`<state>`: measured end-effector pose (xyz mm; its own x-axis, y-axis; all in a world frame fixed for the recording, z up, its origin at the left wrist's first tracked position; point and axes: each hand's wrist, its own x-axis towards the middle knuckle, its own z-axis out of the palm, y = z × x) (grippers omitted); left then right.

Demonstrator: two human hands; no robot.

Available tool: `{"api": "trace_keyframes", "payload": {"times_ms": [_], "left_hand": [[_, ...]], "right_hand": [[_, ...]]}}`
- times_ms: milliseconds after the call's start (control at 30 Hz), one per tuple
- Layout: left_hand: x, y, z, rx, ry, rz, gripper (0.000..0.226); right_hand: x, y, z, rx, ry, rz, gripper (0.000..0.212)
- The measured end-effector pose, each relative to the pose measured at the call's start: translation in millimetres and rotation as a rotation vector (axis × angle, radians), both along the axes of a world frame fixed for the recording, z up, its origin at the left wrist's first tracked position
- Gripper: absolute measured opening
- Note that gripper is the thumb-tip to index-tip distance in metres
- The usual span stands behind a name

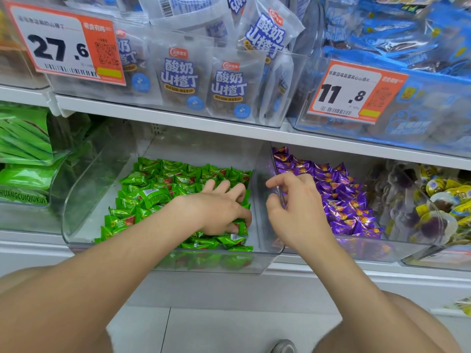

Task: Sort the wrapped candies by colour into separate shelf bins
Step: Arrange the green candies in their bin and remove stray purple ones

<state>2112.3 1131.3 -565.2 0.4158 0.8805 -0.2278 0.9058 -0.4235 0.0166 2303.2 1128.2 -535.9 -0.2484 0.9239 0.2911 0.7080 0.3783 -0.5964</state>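
A clear bin on the lower shelf holds several green wrapped candies. The clear bin to its right holds several purple wrapped candies. My left hand lies inside the green bin, fingers spread and pressing down among the green candies at its right side. My right hand hovers over the wall between the two bins, at the left edge of the purple pile. Its fingers are loosely curled with thumb and forefinger apart, and I see no candy in it.
Green packets fill the bin at far left and yellow wrapped sweets the bin at far right. The upper shelf overhangs with bagged snacks and price tags reading 27.6 and 11.8. Tiled floor lies below.
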Motion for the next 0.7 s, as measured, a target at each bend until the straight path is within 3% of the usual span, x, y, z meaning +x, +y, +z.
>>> {"api": "trace_keyframes", "payload": {"times_ms": [167,233,300,367,467,567,700], "left_hand": [[-8.7,-6.5,3.4,-0.051,-0.123,0.031,0.042],[-18.9,-12.9,10.0,-0.061,-0.271,0.113,0.041],[-37.5,-23.6,16.7,0.053,-0.339,0.247,0.037],[-59.7,-36.7,21.7,0.193,-0.239,0.445,0.04],[-85.8,-52.3,26.5,0.232,-0.062,0.685,0.044],[-101.5,-55.9,27.5,0.227,-0.023,0.762,0.031],[-118.3,-51.7,19.0,0.13,-0.031,0.744,0.022]], "right_hand": [[-1.0,-0.5,1.4,0.007,-0.054,-0.019,0.027],[-1.7,-3.1,1.0,0.093,-0.194,-0.07,0.028],[-4.4,-8.5,1.1,0.228,-0.282,-0.073,0.027],[-13.2,-16.2,2.9,0.31,-0.314,0.002,0.024],[-38.4,-25.3,0.4,0.284,-0.318,0.198,0.025],[-68.7,-32.2,-4.8,0.099,-0.21,0.37,0.026],[-113.7,-26.4,-14.3,0.059,-0.232,0.478,0.027]]}}
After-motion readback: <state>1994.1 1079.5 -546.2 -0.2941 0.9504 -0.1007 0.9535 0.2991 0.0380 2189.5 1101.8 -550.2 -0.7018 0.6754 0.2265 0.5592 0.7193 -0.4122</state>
